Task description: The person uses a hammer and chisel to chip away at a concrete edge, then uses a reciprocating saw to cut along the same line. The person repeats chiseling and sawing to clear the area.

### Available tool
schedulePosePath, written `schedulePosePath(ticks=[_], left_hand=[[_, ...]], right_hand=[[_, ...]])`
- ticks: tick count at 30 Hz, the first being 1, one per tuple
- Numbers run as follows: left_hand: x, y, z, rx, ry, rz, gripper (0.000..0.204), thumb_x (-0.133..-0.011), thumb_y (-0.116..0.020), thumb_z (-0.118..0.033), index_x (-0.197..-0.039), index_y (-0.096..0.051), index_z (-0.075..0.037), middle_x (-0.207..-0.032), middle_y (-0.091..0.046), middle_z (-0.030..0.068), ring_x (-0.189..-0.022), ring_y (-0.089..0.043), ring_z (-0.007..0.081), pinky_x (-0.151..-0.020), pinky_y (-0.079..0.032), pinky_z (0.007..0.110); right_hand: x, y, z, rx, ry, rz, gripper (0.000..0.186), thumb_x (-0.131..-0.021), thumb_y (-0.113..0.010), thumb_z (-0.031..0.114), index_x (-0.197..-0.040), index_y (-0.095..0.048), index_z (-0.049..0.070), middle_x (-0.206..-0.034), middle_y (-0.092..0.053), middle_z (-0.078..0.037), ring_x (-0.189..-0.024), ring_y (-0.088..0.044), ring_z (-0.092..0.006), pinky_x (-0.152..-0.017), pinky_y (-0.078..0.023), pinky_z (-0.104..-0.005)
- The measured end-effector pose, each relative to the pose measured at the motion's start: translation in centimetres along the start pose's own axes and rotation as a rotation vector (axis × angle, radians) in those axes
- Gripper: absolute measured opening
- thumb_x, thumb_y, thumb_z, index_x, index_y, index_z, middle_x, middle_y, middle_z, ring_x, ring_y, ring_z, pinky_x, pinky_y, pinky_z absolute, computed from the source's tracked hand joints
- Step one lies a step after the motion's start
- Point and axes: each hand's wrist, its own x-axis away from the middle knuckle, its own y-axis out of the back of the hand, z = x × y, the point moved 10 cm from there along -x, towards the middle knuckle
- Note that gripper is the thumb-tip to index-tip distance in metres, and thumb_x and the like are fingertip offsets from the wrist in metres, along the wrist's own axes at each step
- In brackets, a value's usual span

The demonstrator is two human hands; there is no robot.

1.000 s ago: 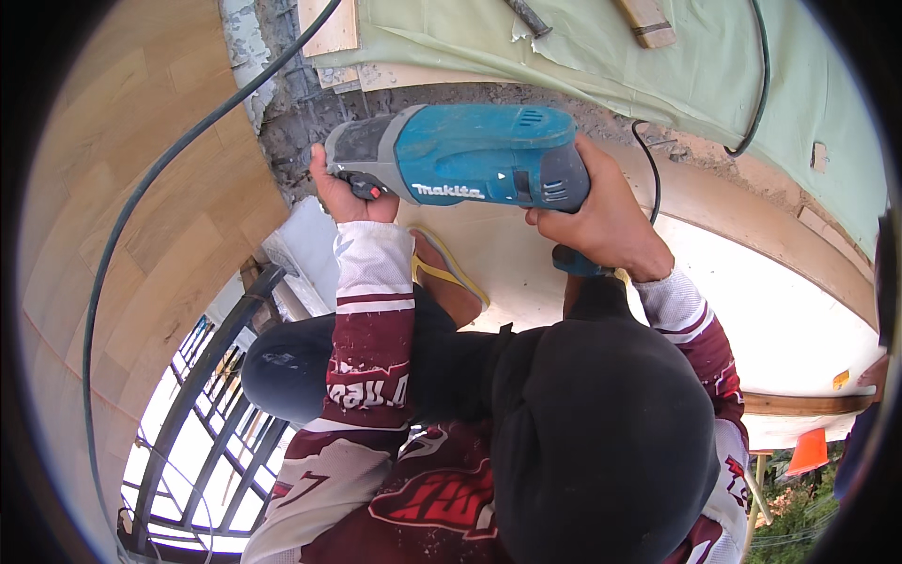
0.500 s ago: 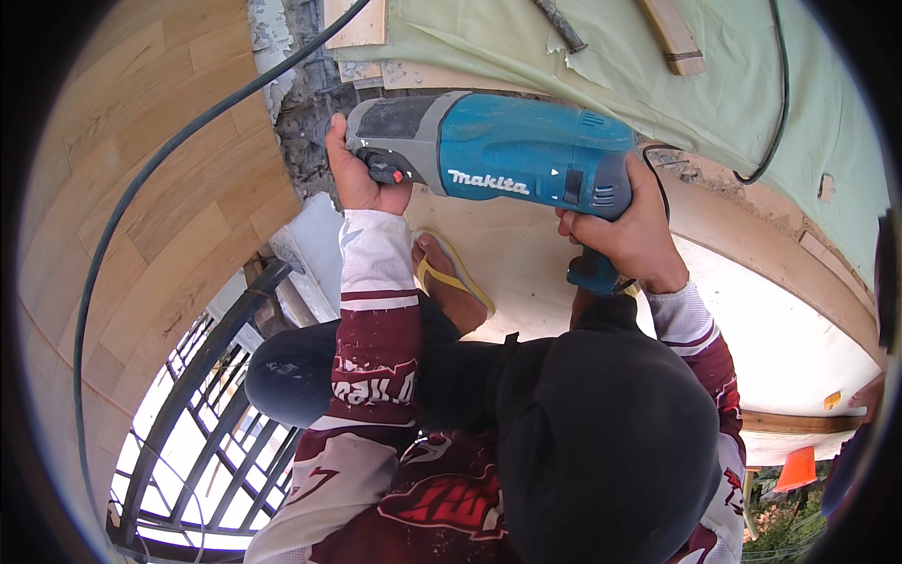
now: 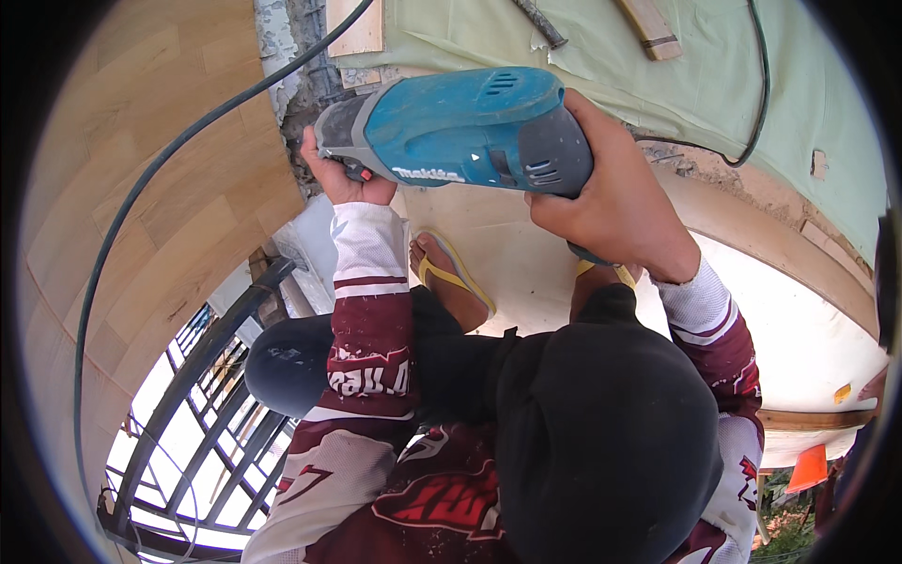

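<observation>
A blue-and-grey power hammer [image 3: 442, 127] lies crosswise between my two hands, above the sandalled feet. My left hand [image 3: 346, 177] is closed on its front end by a black fitting with a red button. My right hand [image 3: 615, 197] grips the rear end, thumb below the housing, covering most of the lower handle. The front of the hammer points left toward a strip of broken concrete [image 3: 305, 132]; whether it touches that, or carries a bit, I cannot tell.
Wood-tiled surface [image 3: 160, 141] at left, black cable [image 3: 188, 141] across it. Green sheeting [image 3: 808, 113] at top right holds a metal bar [image 3: 540, 23], wooden piece [image 3: 648, 28] and another cable [image 3: 763, 103]. Dark metal railing [image 3: 202, 395] at lower left; orange object [image 3: 808, 467] at lower right.
The hammer has shifted upward in the view and, since half a second ago, leftward too. My right hand has risen with it and looks larger; my left hand stays on the front end.
</observation>
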Motion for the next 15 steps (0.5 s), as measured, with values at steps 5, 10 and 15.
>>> schedulePosePath(ticks=[5,10,15], left_hand=[[1.9,-1.1,4.8,-0.010,0.091,-0.122,0.050,-0.090,-0.061,-0.055,-0.114,-0.065,-0.011,-0.113,-0.069,0.0051,-0.102,-0.065,0.0260,-0.092,-0.052,0.042],[1.4,-0.9,5.8,-0.056,0.135,-0.110,0.049,-0.090,-0.062,-0.054,-0.113,-0.065,-0.011,-0.111,-0.069,0.0057,-0.101,-0.065,0.0264,-0.091,-0.052,0.042],[-0.4,0.8,2.8,-0.081,0.094,-0.116,0.048,-0.090,-0.061,-0.053,-0.112,-0.066,-0.011,-0.112,-0.070,0.0070,-0.102,-0.066,0.0277,-0.092,-0.052,0.043]], right_hand=[[4.2,1.7,-4.7,-0.239,-0.261,-0.047,0.051,-0.074,-0.068,0.001,-0.122,-0.051,-0.001,-0.094,-0.068,-0.011,-0.083,-0.067,-0.0182,-0.076,-0.056,-0.0327],[5.6,1.0,-6.3,-0.376,-0.299,-0.050,0.049,-0.077,-0.065,-0.003,-0.122,-0.047,-0.002,-0.094,-0.067,-0.011,-0.081,-0.067,-0.0194,-0.071,-0.056,-0.0319],[3.2,-1.4,-5.8,-0.237,-0.272,-0.055,0.062,-0.073,-0.072,0.007,-0.131,-0.051,-0.001,-0.106,-0.066,-0.010,-0.094,-0.062,-0.0179,-0.087,-0.050,-0.0332]])
